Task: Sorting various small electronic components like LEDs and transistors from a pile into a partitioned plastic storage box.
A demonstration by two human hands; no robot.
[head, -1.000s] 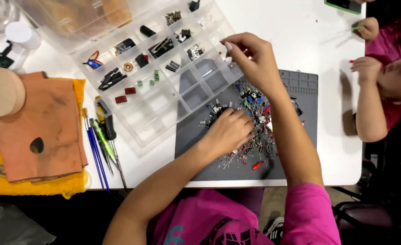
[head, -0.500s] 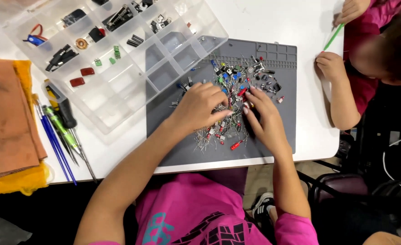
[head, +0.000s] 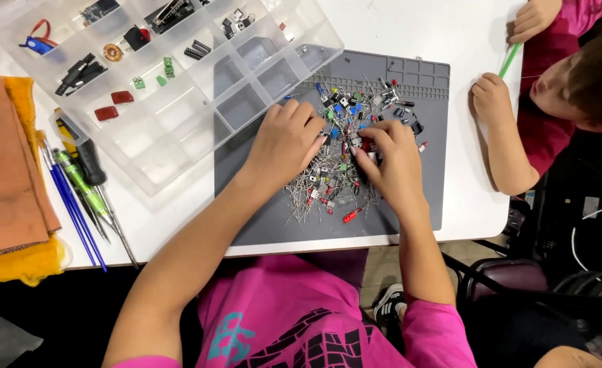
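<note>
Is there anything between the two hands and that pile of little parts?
No. Both the left hand and the right hand rest right on the pile of little parts on the grey mat. The clear box lies beside the pile, not in the way.

Bright, even overhead light washes the white bench (head: 410,27) almost to glare beyond the fingers (head: 301,119), and shadows under both hands are soft and short. The clear plastic compartment box (head: 178,136) left of the fingers carries pale sheen. The heap of small wire-legged components (head: 342,102) around the fingertips reads slightly soft. The floor nearest the camera falls dark.
</note>
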